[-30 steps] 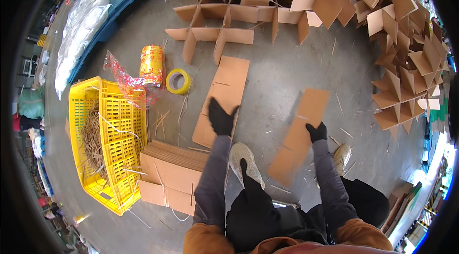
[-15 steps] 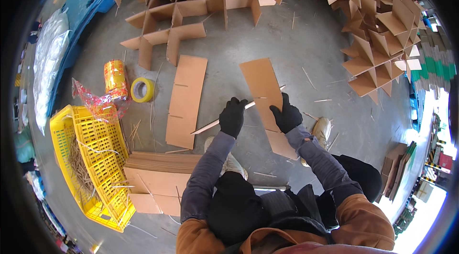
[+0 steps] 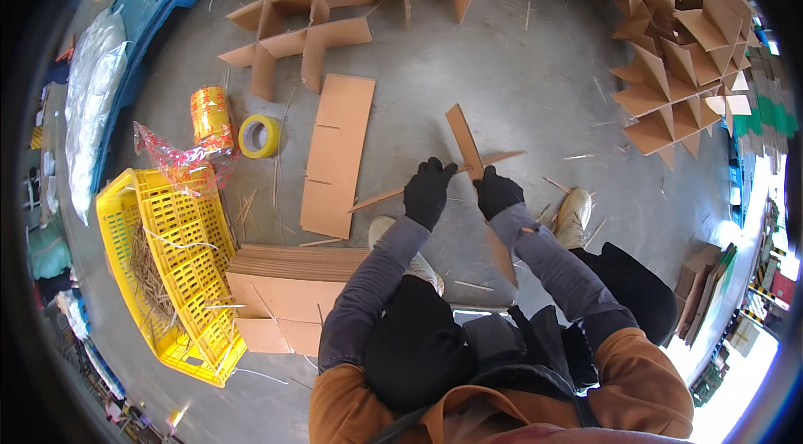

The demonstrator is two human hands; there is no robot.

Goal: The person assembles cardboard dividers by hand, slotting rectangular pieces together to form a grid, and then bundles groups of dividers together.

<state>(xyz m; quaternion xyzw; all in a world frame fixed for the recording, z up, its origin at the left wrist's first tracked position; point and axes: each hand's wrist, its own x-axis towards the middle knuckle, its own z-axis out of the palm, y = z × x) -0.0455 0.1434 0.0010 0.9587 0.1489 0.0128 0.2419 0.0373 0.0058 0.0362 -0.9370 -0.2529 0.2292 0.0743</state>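
Observation:
My left hand point(image 3: 428, 193), in a black glove, is closed on a narrow-looking cardboard divider point(image 3: 376, 198), seen nearly edge-on and slanting up to the right. Also black-gloved, my right hand point(image 3: 499, 196) grips a second cardboard divider point(image 3: 463, 140), now turned almost on edge, its lower end passing below my wrist. Both dividers cross just between my hands; whether their slots are engaged I cannot tell. Flat on the floor to the left lies a loose slotted cardboard panel point(image 3: 338, 155). Nearer me, a stack of cardboard panels point(image 3: 288, 293) stands beside my left forearm.
A yellow plastic crate point(image 3: 188, 277) with cardboard scraps stands at left. Beyond it are a yellow tape roll point(image 3: 259, 136) and wrapped tape rolls point(image 3: 211, 118). Assembled cardboard grids point(image 3: 288, 43) spread at the far side, more partitions point(image 3: 669, 84) at far right. Scraps litter the floor.
My right hand has turned its divider from face-up to nearly edge-on, and it now crosses the left one. My left hand keeps its hold. The whole view has shifted slightly.

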